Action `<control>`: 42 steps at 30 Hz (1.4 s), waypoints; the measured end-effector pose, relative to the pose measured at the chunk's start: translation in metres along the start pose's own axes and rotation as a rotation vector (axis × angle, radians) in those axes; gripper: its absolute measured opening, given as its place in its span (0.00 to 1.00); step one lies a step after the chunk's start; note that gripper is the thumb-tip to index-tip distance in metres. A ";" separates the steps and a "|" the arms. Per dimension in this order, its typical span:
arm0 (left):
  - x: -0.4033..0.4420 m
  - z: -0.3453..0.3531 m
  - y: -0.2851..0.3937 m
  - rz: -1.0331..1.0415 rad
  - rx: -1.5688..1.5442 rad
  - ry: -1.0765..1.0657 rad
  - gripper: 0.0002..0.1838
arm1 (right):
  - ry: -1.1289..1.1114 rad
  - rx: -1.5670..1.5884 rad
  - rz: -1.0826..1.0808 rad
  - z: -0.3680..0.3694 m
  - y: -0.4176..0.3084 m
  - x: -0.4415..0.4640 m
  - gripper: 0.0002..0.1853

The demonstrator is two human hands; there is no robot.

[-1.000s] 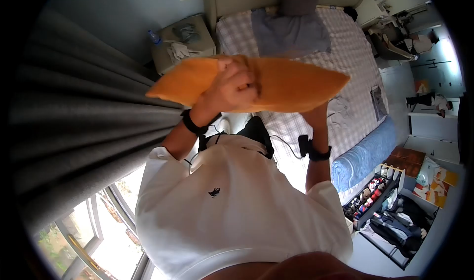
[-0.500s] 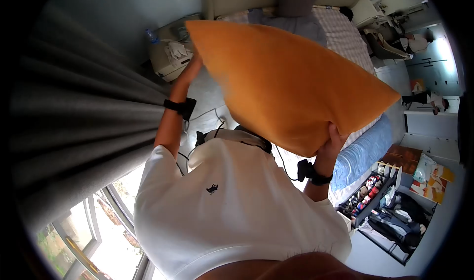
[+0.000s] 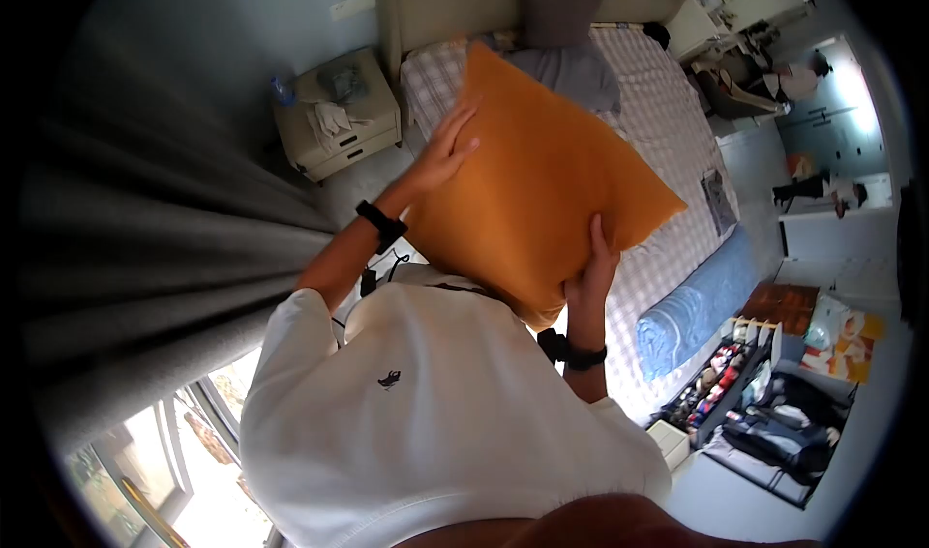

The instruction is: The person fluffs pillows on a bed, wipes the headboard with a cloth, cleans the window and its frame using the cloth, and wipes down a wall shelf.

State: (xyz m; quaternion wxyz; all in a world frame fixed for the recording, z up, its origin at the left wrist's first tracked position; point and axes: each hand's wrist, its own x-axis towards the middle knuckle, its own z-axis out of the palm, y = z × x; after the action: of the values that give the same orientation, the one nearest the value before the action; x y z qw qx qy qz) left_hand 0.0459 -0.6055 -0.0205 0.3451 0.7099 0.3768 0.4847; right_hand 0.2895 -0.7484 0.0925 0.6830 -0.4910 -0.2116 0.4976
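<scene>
A large orange cushion (image 3: 542,171) is held up in front of me between my two hands, one corner pointing up. My left hand (image 3: 445,151) presses on its left side, with fingers stretched along the fabric. On the lower right side, my right hand (image 3: 592,267) grips the cushion's edge, thumb and fingers partly sunk into the cover. Behind the cushion lies a bed (image 3: 648,142) with a checked sheet, partly hidden by it. A grey pillow (image 3: 561,14) leans on the headboard, and a grey cloth or pillow (image 3: 576,72) lies before it.
A beige nightstand (image 3: 353,156) with cloths and a bottle stands left of the bed. A rolled blue blanket (image 3: 697,301) lies at the foot end. Racks of shoes (image 3: 711,388) and clothes (image 3: 784,427) are lower right. A grey curtain (image 3: 164,258) hangs left. People (image 3: 798,81) appear far right.
The cushion has turned more upright and shifted down and left at its right corner. My left hand now shows on its side, and the nightstand is more visible.
</scene>
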 end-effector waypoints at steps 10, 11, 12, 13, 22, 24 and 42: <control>-0.091 0.090 -0.148 -0.551 -0.604 -0.796 0.45 | -0.082 0.443 0.008 -0.019 -0.033 0.042 0.23; -0.090 0.086 -0.141 -0.551 -0.610 -0.789 0.45 | -0.123 0.461 -0.058 -0.021 -0.038 0.046 0.23; -0.084 0.076 -0.125 -0.755 -0.476 -0.721 0.47 | -0.132 0.455 -0.054 -0.020 -0.040 0.048 0.23; -0.077 0.064 -0.105 -0.954 -0.339 -0.642 0.50 | -0.179 0.502 -0.028 -0.019 -0.043 0.050 0.23; 0.042 0.086 0.027 -0.786 -0.551 -0.877 0.38 | -0.229 0.650 0.090 -0.013 -0.024 0.057 0.24; 0.058 0.078 0.074 -0.643 -0.507 -0.915 0.40 | -0.143 0.568 -0.012 -0.013 -0.042 0.062 0.23; -0.008 0.059 0.141 0.275 -0.200 -0.625 0.57 | -0.320 0.745 -0.350 -0.030 -0.104 0.106 0.12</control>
State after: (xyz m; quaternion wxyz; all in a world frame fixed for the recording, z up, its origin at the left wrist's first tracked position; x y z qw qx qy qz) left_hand 0.1279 -0.6866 0.0795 0.4429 0.8308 0.1047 0.3205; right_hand 0.4058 -0.6705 0.1505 0.8460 -0.0849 -0.2007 0.4867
